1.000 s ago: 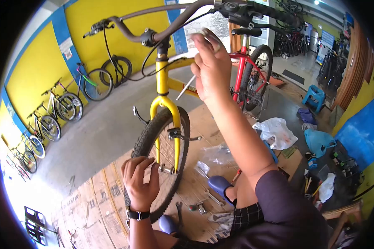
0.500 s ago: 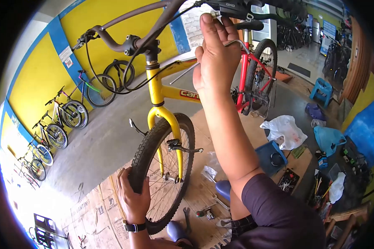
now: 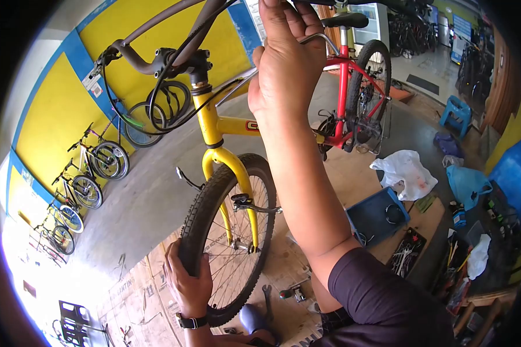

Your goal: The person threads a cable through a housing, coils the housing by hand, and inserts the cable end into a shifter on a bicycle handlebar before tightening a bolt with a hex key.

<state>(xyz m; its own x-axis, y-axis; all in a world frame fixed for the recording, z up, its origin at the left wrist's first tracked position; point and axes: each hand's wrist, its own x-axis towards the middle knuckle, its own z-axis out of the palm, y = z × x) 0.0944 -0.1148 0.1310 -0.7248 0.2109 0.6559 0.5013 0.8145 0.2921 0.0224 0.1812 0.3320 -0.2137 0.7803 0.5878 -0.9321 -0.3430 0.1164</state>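
Observation:
My left hand (image 3: 188, 281) is wrapped round the lower part of the front tyre (image 3: 200, 222), with a watch on the wrist. The wheel sits in the yellow fork (image 3: 219, 155) of a yellow and red bicycle. My right hand (image 3: 289, 55) is raised at the top centre, fingers curled up by the right end of the brown handlebar (image 3: 150, 29); its fingertips and what they hold are partly cut off by the frame edge. A thin metal rod (image 3: 234, 91) passes behind that hand.
Cardboard (image 3: 136, 295) covers the floor under the wheel. A wrench (image 3: 267, 298) lies near a blue shoe (image 3: 250, 318). To the right are a blue tray (image 3: 367, 222), a white plastic bag (image 3: 408, 173) and a blue stool (image 3: 456, 115). Several bicycles (image 3: 87, 191) line the yellow wall.
The handlebar has turned and sits higher in view, with its cables shifted. My right hand has moved up and left. My left hand remains on the tyre. The camera view has shifted slightly.

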